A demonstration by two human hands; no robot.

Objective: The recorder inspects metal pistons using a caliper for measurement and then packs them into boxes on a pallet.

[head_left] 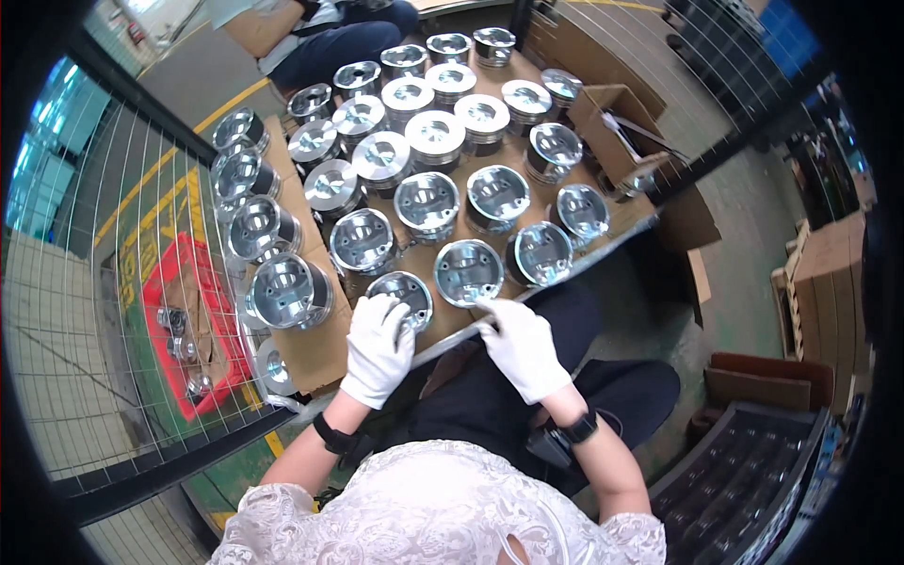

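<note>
White knitted-looking fabric covers both my hands. My gloved left hand has its fingers on the near left side of a round, shiny silver metal piston, which stands at the near edge of a flat brown cardboard sheet; I cannot tell whether I am gripping it or only touching it. My gloved right hand is unclenched, its fingers bent and its thumb parted from the forefinger, close to the near rim of a second round silver metal piston; I cannot tell if they touch. Beyond my hands, more silver pistons stand in rows, some showing pale, flat tops. An open brown cardboard box sits at the far right. Past the wire mesh on my left, a red plastic crate holds a few metal parts. Across from me, a person in dark trousers sits.
</note>
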